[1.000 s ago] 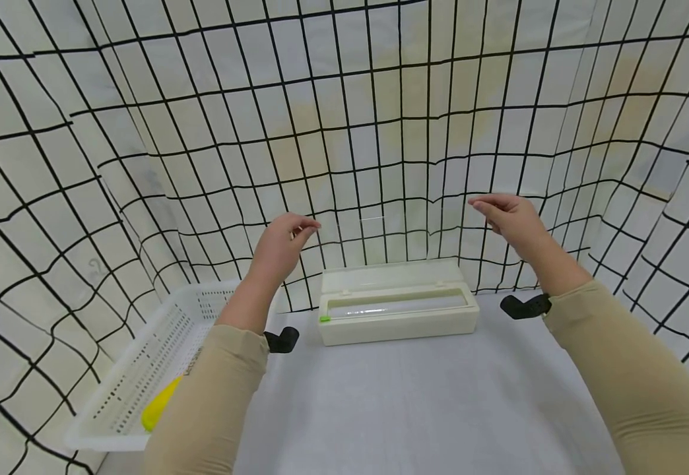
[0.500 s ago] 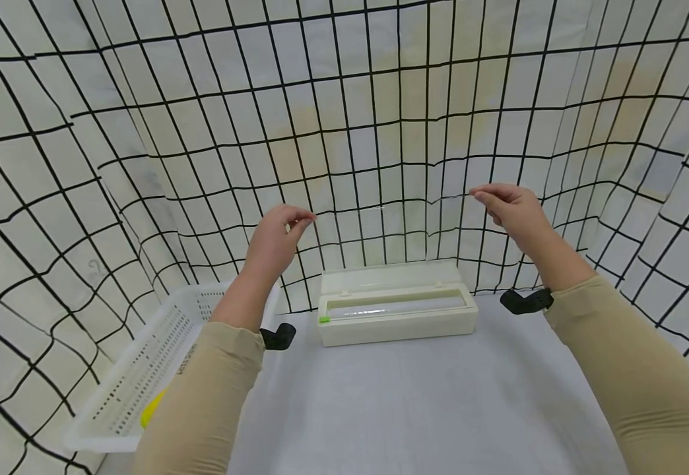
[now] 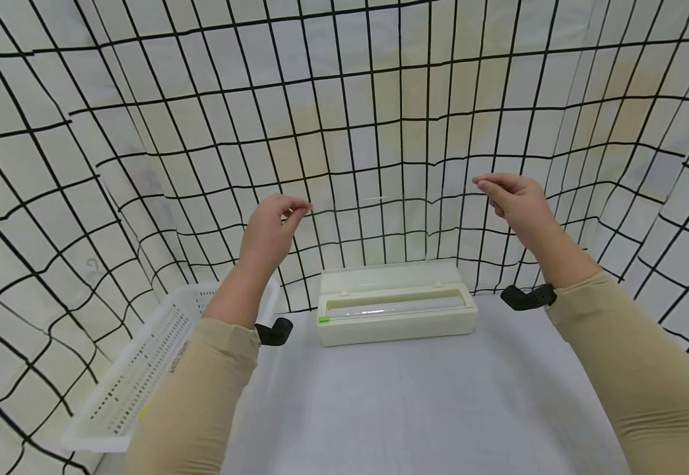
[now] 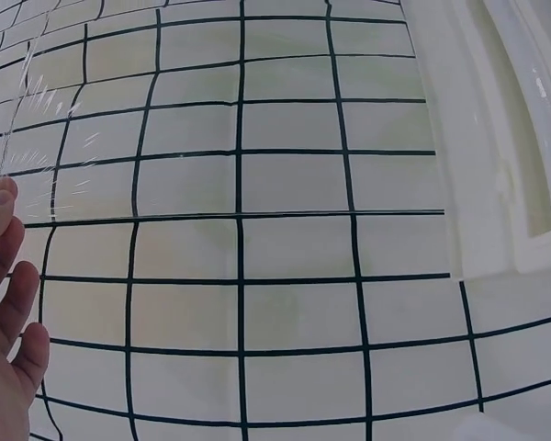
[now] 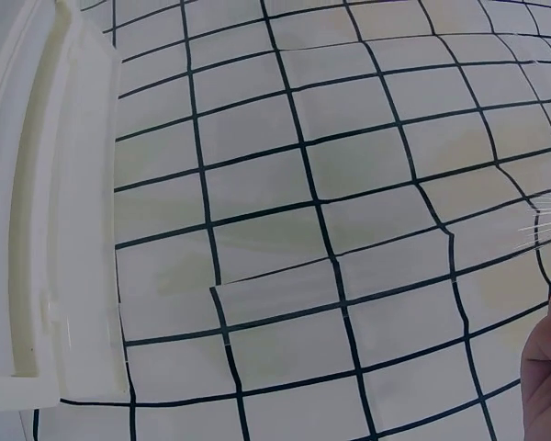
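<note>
My left hand (image 3: pixel 270 227) and right hand (image 3: pixel 513 201) each pinch a top corner of the cling film sheet (image 3: pixel 389 227), stretched above the open dispenser box (image 3: pixel 396 310). Film edge barely visible, probably taut; pull evenly, keep corners level

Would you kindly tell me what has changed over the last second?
Both hands, the left hand and right hand, rose higher, drawing the clear film further up out of the dispenser box. Each grip on the film's top corners stayed pinched. The box and the white basket did not move.
</note>
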The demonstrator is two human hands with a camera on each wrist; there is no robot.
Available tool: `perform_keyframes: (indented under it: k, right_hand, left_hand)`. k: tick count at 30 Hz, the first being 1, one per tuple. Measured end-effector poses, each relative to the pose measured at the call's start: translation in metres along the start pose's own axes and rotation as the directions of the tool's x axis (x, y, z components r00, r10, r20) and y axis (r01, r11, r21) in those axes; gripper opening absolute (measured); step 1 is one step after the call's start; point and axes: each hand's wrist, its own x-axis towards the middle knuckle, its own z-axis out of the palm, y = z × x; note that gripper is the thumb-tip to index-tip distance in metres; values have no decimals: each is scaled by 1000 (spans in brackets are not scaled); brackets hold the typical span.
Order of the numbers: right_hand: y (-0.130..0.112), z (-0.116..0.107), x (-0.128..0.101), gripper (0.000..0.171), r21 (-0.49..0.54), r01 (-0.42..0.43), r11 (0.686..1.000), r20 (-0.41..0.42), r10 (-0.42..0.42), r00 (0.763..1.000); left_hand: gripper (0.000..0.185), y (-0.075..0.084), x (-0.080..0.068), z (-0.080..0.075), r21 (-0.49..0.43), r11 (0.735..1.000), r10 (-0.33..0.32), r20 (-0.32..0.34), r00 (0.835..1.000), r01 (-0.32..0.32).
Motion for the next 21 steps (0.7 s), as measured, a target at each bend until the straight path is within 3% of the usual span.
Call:
perform_keyframes:
  k: [7, 13, 18, 21]
  right_hand:
    - [-6, -2, 0, 30, 47, 1, 999, -12, -1, 1000]
    - [-5, -9, -8, 23, 97, 22, 995, 14, -24, 1000]
    - [-2, -15, -25, 23, 13, 59, 998, 39, -59, 997]
    - [-1, -20, -42, 27, -43, 66, 997, 50, -64, 997]
  left_hand:
    - [25, 8, 1, -7, -4, 1000, -17, -4, 1000, 17]
    - [22, 16, -8, -12, -28, 999, -25, 35, 999, 26]
    - [20, 21, -27, -16, -53, 998, -16, 65, 998, 20]
    - [18, 24, -42, -16, -62, 998, 22, 80, 997, -17]
